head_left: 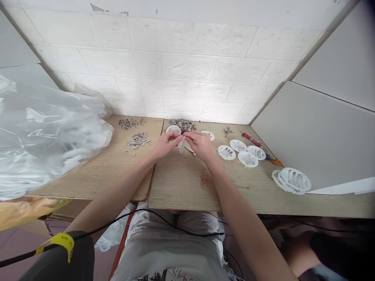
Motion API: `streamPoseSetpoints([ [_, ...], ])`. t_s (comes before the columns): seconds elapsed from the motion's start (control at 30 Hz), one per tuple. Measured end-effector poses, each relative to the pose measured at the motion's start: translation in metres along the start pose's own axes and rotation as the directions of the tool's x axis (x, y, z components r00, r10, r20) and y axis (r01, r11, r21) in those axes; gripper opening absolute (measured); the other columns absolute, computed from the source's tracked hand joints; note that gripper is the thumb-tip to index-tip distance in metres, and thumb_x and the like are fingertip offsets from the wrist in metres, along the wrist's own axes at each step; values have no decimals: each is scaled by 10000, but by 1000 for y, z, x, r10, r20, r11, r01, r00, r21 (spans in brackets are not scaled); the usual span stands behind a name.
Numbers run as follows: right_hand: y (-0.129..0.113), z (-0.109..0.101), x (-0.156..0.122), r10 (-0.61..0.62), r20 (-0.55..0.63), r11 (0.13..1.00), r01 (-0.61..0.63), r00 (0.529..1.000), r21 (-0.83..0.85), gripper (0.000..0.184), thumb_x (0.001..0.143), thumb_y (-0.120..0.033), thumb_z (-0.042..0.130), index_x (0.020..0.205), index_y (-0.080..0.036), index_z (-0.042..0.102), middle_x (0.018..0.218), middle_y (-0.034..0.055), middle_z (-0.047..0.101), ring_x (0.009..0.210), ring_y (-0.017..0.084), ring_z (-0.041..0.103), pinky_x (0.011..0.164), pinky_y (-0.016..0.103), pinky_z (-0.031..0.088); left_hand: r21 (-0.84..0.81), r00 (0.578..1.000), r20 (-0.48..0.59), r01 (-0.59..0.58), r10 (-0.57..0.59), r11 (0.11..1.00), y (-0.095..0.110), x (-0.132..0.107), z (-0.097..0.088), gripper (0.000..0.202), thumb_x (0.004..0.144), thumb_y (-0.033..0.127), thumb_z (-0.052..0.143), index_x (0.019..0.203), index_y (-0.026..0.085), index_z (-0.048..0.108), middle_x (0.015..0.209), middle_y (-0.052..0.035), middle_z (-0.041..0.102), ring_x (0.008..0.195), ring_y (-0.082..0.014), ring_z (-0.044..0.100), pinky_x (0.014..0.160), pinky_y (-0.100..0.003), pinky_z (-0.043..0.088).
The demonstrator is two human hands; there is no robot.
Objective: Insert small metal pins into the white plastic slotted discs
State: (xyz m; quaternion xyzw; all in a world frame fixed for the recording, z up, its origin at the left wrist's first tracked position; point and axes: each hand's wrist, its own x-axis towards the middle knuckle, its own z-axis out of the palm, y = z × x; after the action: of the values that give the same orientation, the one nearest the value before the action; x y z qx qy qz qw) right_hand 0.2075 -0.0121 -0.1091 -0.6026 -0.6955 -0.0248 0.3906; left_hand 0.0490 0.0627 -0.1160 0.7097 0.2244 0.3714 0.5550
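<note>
black cable [164, 218] drapes across the lap, closest in. over the wooden bench [181, 183], left hand [165, 144] and right hand [202, 145] meet, fingertips pinched together on a small clear bag [181, 145], held up where it's easy to see. white round discs [243, 153] wait rightward; metal bits [183, 125] are heaped beyond.

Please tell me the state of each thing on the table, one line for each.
left hand: pinching small white piece
right hand: pinching same small white piece
metal bits: loose heaps on table
white discs: lying flat, apart
stacked discs: piled at right
plastic bag: crumpled, at left
</note>
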Motion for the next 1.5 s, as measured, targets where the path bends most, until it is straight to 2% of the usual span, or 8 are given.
streamPoseSetpoints([
  [0.17, -12, -8, 3, 59, 52, 998, -57, 997, -34, 259, 912, -201, 505, 986, -190, 753, 963, 80, 745, 856, 212, 662, 794, 307, 465, 27, 999, -24, 35, -34, 999, 3, -2, 3, 442, 766, 585, 639, 800, 146, 616, 770, -30, 620, 712, -130, 575, 659, -270, 504],
  [0.27, -14, -12, 4, 122, 127, 992, -118, 984, -39, 260, 889, -192, 502, 918, -197, 760, 846, 53, 742, 727, 186, 629, 678, 281, 427, 5, 997, 2, 76, -76, 997, 8, -3, 1, 442, 763, 590, 645, 860, 159, 625, 848, -45, 643, 762, -147, 613, 653, -270, 537],
  [0.47, -4, -15, 6, 210, 234, 977, -213, 949, -16, 245, 817, -163, 511, 801, -171, 756, 740, 34, 709, 628, 144, 555, 595, 250, 355, -7, 939, 310, 159, -149, 987, 20, -5, -12, 451, 784, 563, 648, 988, 163, 690, 994, -108, 693, 931, -236, 670, 782, -383, 591],
  [0.6, -1, -14, 6, 240, 259, 969, -248, 936, -3, 245, 789, -179, 511, 792, -162, 755, 697, 25, 692, 586, 131, 521, 570, 247, 343, 42, 904, 390, 172, -174, 984, 23, -6, -16, 458, 733, 435, 748, 1118, 193, 698, 1046, -124, 700, 941, -244, 673, 793, -406, 597],
  [0.97, -5, -15, 3, 250, 342, 940, -312, 906, 137, 262, 774, -261, 507, 776, -150, 744, 587, -2, 604, 535, 112, 454, 559, 249, 345, 112, 905, 398, 115, -150, 987, 17, -3, -23, 497, 665, 333, 802, 1130, 195, 693, 981, -97, 712, 885, -218, 676, 826, -389, 545],
  [1.17, -8, -16, 3, 274, 356, 949, -312, 894, 53, 262, 767, -228, 492, 754, -141, 739, 567, -3, 586, 526, 112, 435, 531, 248, 318, 77, 908, 377, 165, -181, 983, 24, -6, -17, 446, 737, 493, 724, 1026, 153, 710, 1012, -126, 708, 883, -228, 682, 800, -394, 572],
  [1.3, -17, -18, 14, 349, 410, 932, -357, 843, -60, 250, 751, -170, 514, 811, -138, 754, 599, 17, 637, 529, 118, 497, 522, 233, 345, 98, 912, 302, 261, -279, 960, 30, -7, -15, 513, 751, 574, 679, 984, 117, 674, 889, -134, 718, 750, -197, 687, 725, -378, 590],
  [1.5, -24, -19, 32, 338, 584, 937, -323, 738, -134, 142, 683, -127, 574, 658, -121, 714, 592, 47, 657, 515, 126, 551, 484, 217, 370, 156, 897, 167, 385, -409, 909, 37, -8, -13, 331, 763, 425, 687, 830, 103, 653, 714, -95, 705, 600, -154, 656, 600, -284, 568],
])
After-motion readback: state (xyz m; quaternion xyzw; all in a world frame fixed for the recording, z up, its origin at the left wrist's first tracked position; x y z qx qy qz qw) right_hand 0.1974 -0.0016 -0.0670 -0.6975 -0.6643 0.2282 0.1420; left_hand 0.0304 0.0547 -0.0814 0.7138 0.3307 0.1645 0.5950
